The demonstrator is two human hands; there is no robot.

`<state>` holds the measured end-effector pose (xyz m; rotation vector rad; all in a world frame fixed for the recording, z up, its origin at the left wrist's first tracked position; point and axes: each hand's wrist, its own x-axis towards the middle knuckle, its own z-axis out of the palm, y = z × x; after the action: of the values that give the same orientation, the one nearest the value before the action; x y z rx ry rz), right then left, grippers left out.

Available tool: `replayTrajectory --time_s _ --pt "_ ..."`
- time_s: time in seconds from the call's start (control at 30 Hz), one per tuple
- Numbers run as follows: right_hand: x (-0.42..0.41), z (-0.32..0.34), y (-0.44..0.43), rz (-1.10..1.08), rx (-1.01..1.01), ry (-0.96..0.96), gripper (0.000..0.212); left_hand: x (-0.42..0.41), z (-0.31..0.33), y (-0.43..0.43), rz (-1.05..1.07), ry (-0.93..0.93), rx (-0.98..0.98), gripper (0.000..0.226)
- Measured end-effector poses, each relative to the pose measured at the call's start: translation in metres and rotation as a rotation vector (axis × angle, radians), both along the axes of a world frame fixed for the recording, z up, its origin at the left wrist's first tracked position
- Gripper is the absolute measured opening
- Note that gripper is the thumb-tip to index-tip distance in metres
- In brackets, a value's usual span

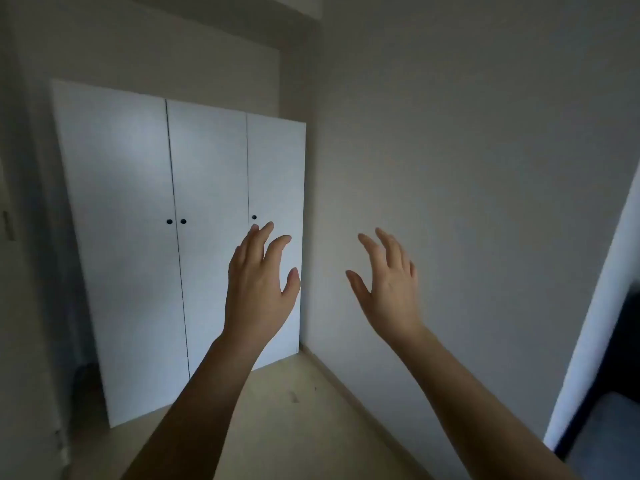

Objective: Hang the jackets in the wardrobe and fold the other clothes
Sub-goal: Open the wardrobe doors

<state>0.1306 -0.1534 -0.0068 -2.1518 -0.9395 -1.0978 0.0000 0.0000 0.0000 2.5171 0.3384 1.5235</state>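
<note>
Wall [467, 168], pale and plain, fills the right side. Wardrobe [207, 202], white, stands far left in the corner against it, with all three doors closed. Floor [311, 427], light in tone, runs from near to the wardrobe's foot. Left hand [258, 289] and right hand [389, 292] are raised mid-scene, backs toward the camera, fingers spread and slightly curved, holding nothing. The left hand overlaps the rightmost door; contact cannot be told. Three dark knobs [183, 221] sit at mid-height.

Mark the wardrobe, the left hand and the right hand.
wardrobe [211, 174]: head view, on the middle door's panel.
left hand [258, 289]: head view, on the back of the hand.
right hand [393, 294]: head view, on the back of the hand.
</note>
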Motion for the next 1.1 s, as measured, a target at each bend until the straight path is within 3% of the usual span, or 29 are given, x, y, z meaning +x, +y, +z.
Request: replayTrajectory --time_s 0.7,1.1 --pt "0.112 -0.053 0.295 0.007 0.000 0.185 0.052 0.098 -0.026 0.323 0.003 0.083 -0.013 0.033" --pt "0.241 -0.076 0.436 0.123 -0.008 0.220 0.052 0.212 -0.051 0.464 0.124 0.085 -0.030 0.032"
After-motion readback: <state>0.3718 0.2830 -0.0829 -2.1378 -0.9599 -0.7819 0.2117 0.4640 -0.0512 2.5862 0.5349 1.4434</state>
